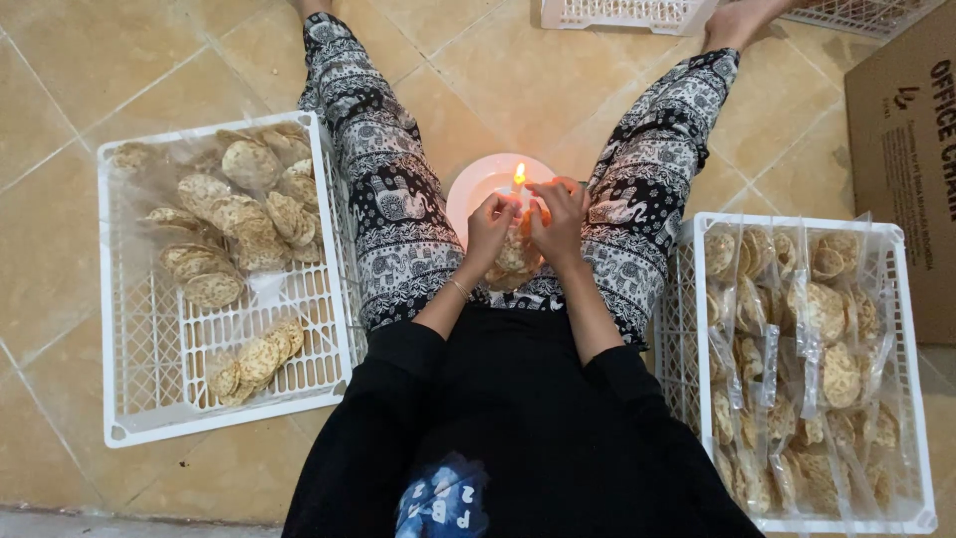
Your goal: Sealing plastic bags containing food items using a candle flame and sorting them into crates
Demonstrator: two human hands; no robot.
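I sit on the floor with my legs spread. My left hand (pixel 490 225) and my right hand (pixel 558 217) both pinch the top of a clear plastic bag of round crackers (pixel 515 257) between my knees. The bag's top edge is held close to the flame of a lit candle (pixel 519 177), which stands on a white plate (pixel 476 187) just beyond my hands. The lower part of the bag is partly hidden by my fingers.
A white plastic crate (pixel 134 379) on my left holds loose and bagged crackers. Another white crate (pixel 911 399) on my right is filled with several packed cracker bags. A brown cardboard box (pixel 901 139) lies at the far right. More white crates (pixel 617 14) sit ahead.
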